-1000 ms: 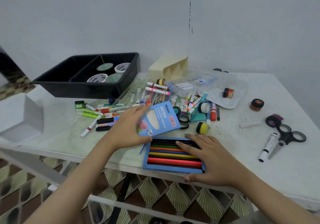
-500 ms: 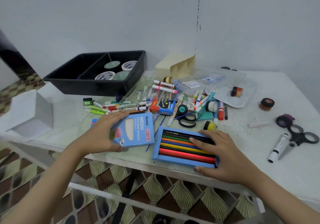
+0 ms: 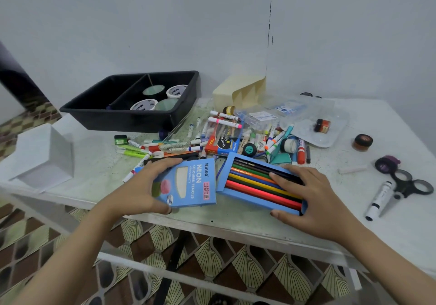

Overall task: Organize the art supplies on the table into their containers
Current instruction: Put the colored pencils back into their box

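A blue Ninso Neon pencil box sleeve [image 3: 188,184] lies near the table's front edge, and my left hand [image 3: 144,189] grips its left end, thumb underneath and fingers over the top. Just right of it sits the open blue pencil tray [image 3: 223,177] with several coloured pencils [image 3: 254,184] lying in a row. My right hand [image 3: 313,193] holds the tray's right end, fingers across the pencils and thumb on the front edge. Behind them lies a heap of markers [image 3: 224,121], paint pots and small boxes.
A black divided bin [image 3: 99,113] holding tape rolls stands at the back left, a cream organiser [image 3: 226,94] behind the heap. A white box [image 3: 44,153] sits far left. Black scissors [image 3: 410,184], a white marker [image 3: 379,198] and small jars lie to the right.
My left hand carried the sleeve from above the tray down to the left, setting it beside the tray. The tray's left end has swung further back under my right hand.
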The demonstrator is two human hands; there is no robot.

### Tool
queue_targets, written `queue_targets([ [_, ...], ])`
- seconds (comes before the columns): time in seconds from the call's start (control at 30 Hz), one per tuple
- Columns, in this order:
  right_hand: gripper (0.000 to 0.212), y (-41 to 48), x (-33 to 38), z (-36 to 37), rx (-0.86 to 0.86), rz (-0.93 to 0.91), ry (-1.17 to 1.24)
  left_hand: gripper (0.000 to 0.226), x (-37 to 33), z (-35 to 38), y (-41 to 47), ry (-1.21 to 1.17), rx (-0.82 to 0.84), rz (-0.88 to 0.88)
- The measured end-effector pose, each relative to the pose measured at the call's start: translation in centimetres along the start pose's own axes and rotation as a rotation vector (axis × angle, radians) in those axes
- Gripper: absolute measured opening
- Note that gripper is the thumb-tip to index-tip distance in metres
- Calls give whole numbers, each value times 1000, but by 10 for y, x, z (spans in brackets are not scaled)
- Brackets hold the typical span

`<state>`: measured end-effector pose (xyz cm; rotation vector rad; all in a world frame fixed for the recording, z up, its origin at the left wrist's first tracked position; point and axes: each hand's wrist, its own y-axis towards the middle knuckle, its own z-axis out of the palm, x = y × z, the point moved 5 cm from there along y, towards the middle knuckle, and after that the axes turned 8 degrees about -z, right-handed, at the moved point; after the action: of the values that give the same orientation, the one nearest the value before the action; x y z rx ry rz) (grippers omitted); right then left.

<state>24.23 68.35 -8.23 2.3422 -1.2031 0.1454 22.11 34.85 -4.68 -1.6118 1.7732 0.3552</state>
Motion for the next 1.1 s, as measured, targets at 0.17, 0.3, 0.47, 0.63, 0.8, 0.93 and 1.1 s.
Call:
queue_targets([
  [0.17,70,-2,5,4,70,-48,55,90,-4,7,3,53,50,13],
  [0.3,70,-4,2,9,146,-62,75,91,-5,11,5,81,85,26],
  [0.47,68,-2,3,9,188,-94,72,92,-4,16,5,137,96,49],
  [0.63,69,1,11,12,232,-141,22,93,-15,32,3,205,130,96],
  [0.8,70,1,18,13,224,-173,1,95,-23,48,2,213,123,118],
  [0.93,71,-5,18,17,233,-170,-34,97,-26,65,3,216,118,129],
  [1.1,78,-15,9,20,340,-125,-11,96,-26,78,7,209,137,129],
])
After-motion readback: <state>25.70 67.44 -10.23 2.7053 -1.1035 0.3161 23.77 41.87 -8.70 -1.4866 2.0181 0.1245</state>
